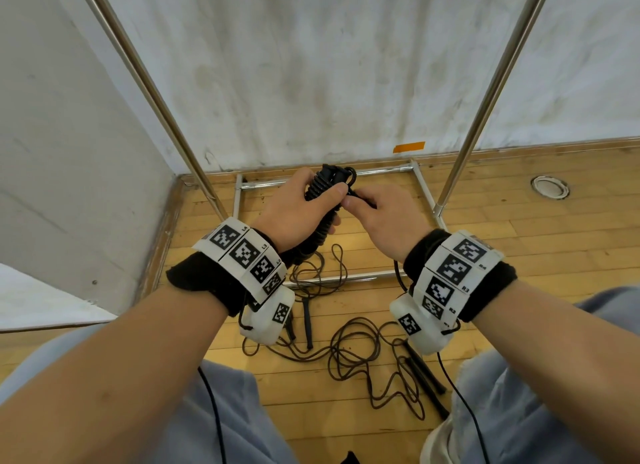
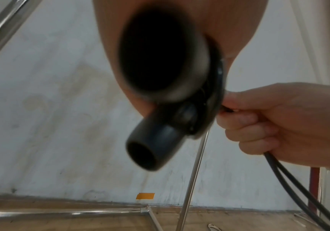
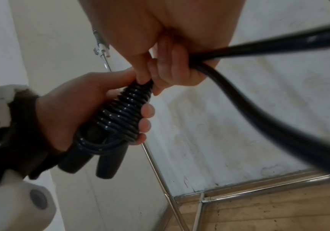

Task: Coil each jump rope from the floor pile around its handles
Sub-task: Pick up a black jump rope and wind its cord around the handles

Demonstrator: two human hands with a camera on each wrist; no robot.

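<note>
head view, centre of the frame: the left hand point(image 1: 300, 210) grips the pair of handles point(image 3: 108, 146) wound with black rope point(image 3: 124, 107), the right hand point(image 1: 384, 217) pinches the rope's loose end point(image 3: 259, 100) beside them, and the floor pile point(image 1: 349, 352) lies lower centre.

Wooden plank floor point(image 1: 519, 255) fills the lower frame, a shiny metal tube frame point(image 1: 424, 186) standing on it at centre. Stained white wall point(image 1: 311, 65) up top, orange tape strip point(image 1: 409, 147) low on it, round white floor fitting point(image 1: 550, 187) at right.

Black rope point(image 1: 320, 200) (tightly coiled) around handles point(image 3: 93, 161)
</note>
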